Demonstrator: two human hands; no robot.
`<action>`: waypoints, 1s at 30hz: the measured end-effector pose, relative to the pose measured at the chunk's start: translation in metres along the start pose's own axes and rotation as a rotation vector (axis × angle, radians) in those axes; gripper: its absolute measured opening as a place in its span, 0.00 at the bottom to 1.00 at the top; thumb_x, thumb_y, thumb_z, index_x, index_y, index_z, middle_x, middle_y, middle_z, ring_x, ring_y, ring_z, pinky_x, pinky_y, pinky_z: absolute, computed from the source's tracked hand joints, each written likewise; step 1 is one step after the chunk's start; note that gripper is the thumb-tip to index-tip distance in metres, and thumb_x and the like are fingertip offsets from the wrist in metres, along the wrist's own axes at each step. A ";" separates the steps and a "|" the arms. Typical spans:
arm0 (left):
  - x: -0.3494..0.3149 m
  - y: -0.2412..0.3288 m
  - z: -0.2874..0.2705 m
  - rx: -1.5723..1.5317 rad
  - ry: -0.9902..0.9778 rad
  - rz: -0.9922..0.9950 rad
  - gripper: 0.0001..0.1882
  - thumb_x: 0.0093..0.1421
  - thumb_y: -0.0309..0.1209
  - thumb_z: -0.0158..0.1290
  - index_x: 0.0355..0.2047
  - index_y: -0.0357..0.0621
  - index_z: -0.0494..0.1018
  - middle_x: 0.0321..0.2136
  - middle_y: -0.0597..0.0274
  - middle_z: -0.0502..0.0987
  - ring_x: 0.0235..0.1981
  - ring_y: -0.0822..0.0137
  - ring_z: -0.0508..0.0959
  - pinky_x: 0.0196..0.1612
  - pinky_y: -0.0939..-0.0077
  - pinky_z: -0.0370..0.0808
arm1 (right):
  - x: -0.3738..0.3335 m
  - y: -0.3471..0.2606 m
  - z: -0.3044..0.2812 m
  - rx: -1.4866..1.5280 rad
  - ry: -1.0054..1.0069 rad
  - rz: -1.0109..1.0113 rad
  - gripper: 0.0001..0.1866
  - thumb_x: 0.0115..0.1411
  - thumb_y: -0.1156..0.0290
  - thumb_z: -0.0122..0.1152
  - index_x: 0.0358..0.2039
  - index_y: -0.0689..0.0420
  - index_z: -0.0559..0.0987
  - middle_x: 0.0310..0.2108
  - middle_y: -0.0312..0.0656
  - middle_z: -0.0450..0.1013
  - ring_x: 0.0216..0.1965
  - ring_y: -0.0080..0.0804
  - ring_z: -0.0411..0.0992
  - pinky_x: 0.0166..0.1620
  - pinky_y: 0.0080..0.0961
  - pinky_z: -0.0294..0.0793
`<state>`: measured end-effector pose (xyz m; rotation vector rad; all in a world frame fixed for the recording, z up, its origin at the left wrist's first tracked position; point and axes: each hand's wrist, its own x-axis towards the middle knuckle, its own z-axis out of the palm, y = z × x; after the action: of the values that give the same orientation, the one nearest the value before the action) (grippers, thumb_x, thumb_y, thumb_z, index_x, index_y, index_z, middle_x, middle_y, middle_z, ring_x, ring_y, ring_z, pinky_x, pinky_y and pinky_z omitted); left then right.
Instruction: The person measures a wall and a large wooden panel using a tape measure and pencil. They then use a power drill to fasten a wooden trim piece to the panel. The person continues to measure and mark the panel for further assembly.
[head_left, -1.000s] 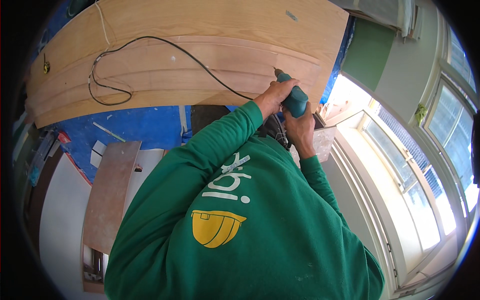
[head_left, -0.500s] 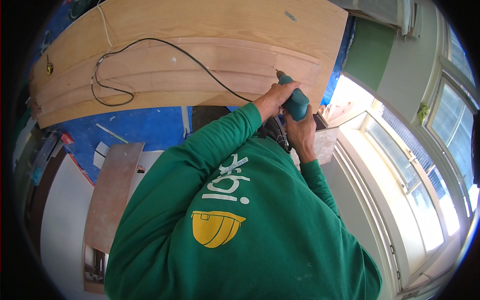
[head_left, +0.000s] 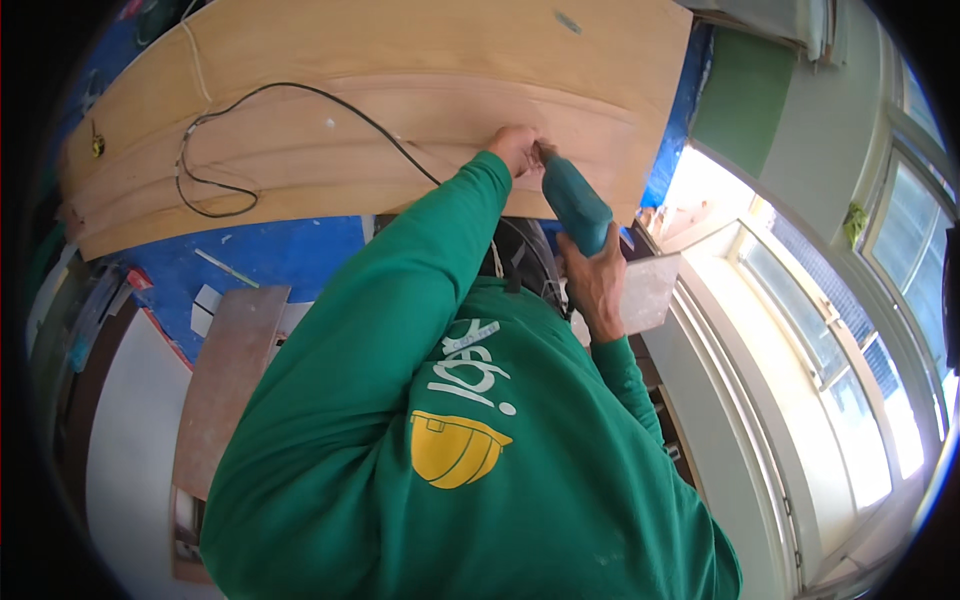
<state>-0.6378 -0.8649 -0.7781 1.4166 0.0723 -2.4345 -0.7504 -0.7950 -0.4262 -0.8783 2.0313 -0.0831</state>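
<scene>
My right hand is wrapped round the rear of a teal corded power drill, low by my body. The drill's nose points away from me, toward a long wooden panel with pinkish strips along it. At the nose end, my left hand is closed, its fingertips pinched together beside the brown chuck. Whether they grip the chuck or something small in front of it is hidden. A black cord loops over the panel from the left and passes behind my left forearm.
A small yellow-and-black tape measure lies at the panel's left end. Blue sheeting shows along its near side, with a brown board below. Windows stand to the right, and a pale board sits near my right hand.
My left hand has slid off the drill's body and forward to its nose. My right hand has dropped slightly toward me, still holding the drill, which now shows more of its body.
</scene>
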 end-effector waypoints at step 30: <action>-0.365 0.135 -0.461 0.619 1.926 0.391 0.76 0.45 0.67 0.71 0.79 0.39 0.40 0.73 0.29 0.56 0.74 0.34 0.58 0.73 0.39 0.61 | -0.041 -0.010 -0.010 0.032 -0.025 -0.074 0.29 0.59 0.67 0.73 0.59 0.60 0.72 0.25 0.40 0.76 0.22 0.27 0.74 0.26 0.27 0.75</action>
<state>-0.0449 -0.8082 -0.6838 2.9555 -0.4743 -0.0651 -0.7382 -0.7800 -0.3881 -0.9296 1.9695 -0.1450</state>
